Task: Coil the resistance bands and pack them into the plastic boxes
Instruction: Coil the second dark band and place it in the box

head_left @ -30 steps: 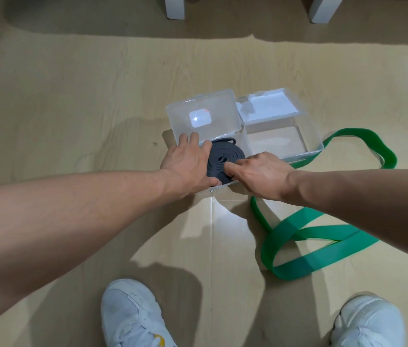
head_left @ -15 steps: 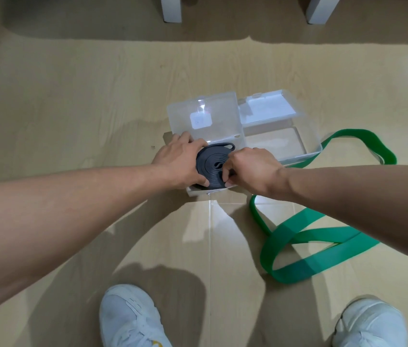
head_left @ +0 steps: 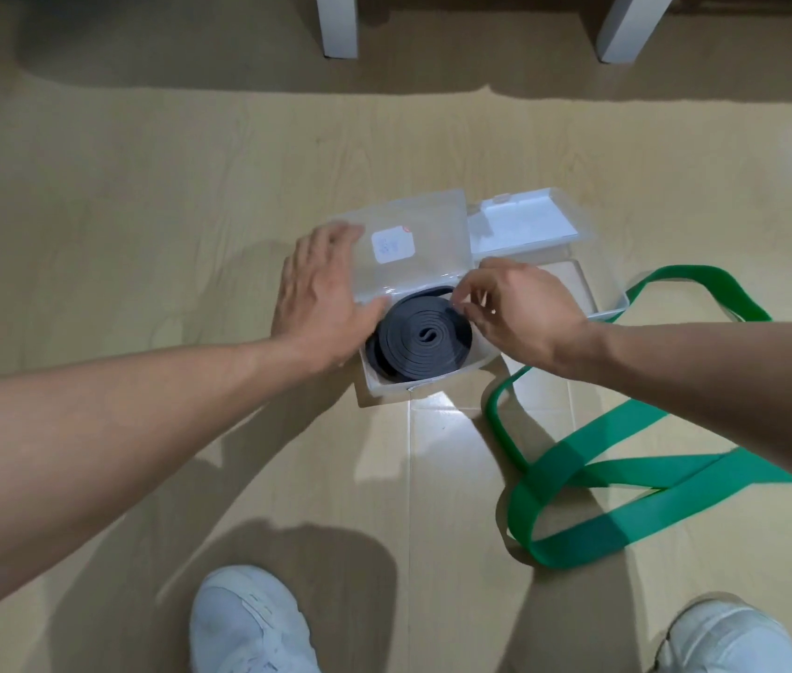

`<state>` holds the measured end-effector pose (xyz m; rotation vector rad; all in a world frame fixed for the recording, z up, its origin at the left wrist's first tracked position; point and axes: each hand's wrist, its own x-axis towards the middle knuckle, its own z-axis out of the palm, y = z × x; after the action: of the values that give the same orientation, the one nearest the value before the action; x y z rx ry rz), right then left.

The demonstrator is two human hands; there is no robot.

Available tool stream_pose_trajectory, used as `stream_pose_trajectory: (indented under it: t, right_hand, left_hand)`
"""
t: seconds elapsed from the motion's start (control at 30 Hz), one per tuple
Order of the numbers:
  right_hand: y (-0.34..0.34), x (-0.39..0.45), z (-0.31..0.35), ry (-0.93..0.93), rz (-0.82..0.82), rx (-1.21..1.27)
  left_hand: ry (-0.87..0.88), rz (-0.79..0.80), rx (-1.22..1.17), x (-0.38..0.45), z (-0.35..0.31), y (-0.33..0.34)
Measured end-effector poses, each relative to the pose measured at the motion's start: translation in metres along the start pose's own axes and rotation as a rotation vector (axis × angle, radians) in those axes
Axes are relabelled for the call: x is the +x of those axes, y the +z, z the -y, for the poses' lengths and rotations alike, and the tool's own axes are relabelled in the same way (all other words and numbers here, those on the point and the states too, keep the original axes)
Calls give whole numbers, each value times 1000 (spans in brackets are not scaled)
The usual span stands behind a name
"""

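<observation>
The left hand (head_left: 321,293) lies with fingers straight and spread against the left edge of the clear lid (head_left: 413,245), its thumb reaching toward the rim of the dark coil; it grips nothing. The right hand (head_left: 520,318) comes in from the other side with fingers curled, thumb and forefinger pinching at the lid's lower right corner just above the coil, though whether they have the lid or the band's loose end between them cannot be told.

Between the two hands the grey resistance band (head_left: 420,340) lies coiled flat in the near plastic box (head_left: 384,386), its spiral face turned upward, the oval coil's long axis running left to right with a slight tilt. A loose outer turn bulges toward the lid's hinge. The lid stands tilted up behind the coil and bears a small white label (head_left: 393,245).

Just beside it on the right sits the second plastic box (head_left: 597,289), open. The green resistance band (head_left: 627,478) sprawls uncoiled in loops on the wooden floor (head_left: 141,187), running from behind that box toward the near right. Two white shoes (head_left: 248,624) show at the bottom edge, and two white furniture legs (head_left: 335,21) stand at the top.
</observation>
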<state>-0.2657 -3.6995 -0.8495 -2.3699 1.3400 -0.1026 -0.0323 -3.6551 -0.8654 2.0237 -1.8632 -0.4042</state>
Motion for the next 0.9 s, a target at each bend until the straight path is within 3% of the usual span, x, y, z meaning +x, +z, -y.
stream_pose_trajectory:
  t: [0.13,0.23,0.4,0.57,0.7,0.9]
  right_hand:
    - [-1,10,4,-207,158,-173]
    - [12,7,15,-338,281,-328]
    - [26,2,15,-180,381,-194]
    - [30,0,12,-212,314,-197]
    - [26,-23,6,-568,155,-274]
    - [27,-68,-12,-737,203,-262]
  left_hand:
    - [-161,-26,-56,27,-9,-7]
    - [-198,57,-55,47,-13,-12]
    - [-247,167,-115,62,-11,-18]
    - [-103,88,-124,35,-22,-25]
    - [82,89,-78,5,-24,-23]
    - [388,156,36,-14,-21,-10]
